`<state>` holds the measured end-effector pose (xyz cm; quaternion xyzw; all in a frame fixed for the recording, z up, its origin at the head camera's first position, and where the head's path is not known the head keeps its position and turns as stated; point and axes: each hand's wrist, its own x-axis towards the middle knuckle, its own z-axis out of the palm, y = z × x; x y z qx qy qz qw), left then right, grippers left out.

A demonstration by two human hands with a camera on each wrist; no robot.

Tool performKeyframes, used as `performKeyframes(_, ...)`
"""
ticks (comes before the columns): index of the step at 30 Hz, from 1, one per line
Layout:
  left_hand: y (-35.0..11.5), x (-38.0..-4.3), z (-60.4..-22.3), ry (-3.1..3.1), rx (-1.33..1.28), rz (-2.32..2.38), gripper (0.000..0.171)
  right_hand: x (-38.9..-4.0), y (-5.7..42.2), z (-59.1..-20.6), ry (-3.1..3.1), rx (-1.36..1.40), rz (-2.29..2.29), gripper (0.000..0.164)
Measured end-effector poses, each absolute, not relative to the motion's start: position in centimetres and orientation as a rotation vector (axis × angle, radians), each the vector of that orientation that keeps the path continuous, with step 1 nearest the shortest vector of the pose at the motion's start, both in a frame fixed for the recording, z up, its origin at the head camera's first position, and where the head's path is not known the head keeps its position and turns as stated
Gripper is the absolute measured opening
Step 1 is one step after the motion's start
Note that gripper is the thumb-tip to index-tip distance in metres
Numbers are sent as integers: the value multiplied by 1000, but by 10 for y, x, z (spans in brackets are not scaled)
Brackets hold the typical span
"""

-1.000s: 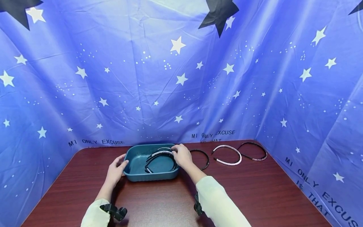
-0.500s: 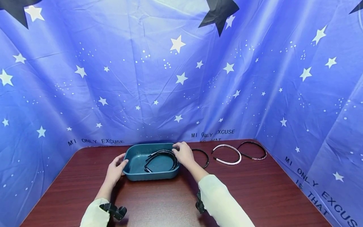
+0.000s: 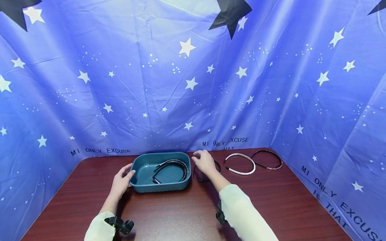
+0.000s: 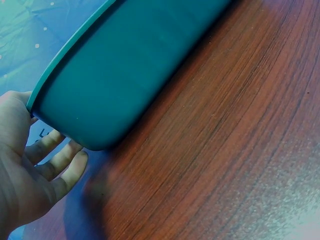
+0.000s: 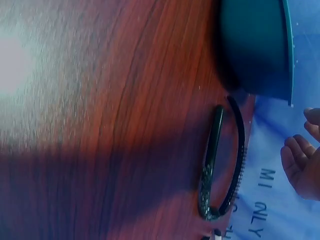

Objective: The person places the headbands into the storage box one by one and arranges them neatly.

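Observation:
A teal plastic basin [image 3: 161,188] stands on the table with several dark headbands [image 3: 184,168] lying in its right half. My left hand [image 3: 121,180] holds its left end, the thumb at the rim and the fingers along the outside; the left wrist view shows this hand [image 4: 30,165] at the basin's corner. To the right of the basin, my right hand [image 3: 205,164] hovers above a black headband [image 3: 219,166], fingers loosely bent with nothing between them. In the right wrist view that headband [image 5: 209,170] lies on the table, apart from the hand [image 5: 304,162].
Farther right lie a white headband [image 3: 251,171] and a dark headband with a pinkish patterned part [image 3: 275,168]. The brown wooden table [image 3: 169,217] ends at a blue star-printed cloth [image 3: 163,83] behind and at both sides.
A headband with a light band has been let go into the basin. My right hand has since moved right, off the basin to above the black headband. The left hand stays at the basin.

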<state>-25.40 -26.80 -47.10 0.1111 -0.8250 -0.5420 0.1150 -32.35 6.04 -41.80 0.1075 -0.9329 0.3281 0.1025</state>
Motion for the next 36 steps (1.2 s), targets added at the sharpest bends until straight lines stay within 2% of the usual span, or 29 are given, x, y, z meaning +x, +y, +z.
performKeyframes(23, -268, -253, -471, -2420, 317, -1592, 44, -330, 123, -434, -2790, 140, 899, 24)
performKeyframes(36, -268, -254, -472, -2412, 329, -1612, 45, -330, 146, -449, -2825, 63, 908, 30)
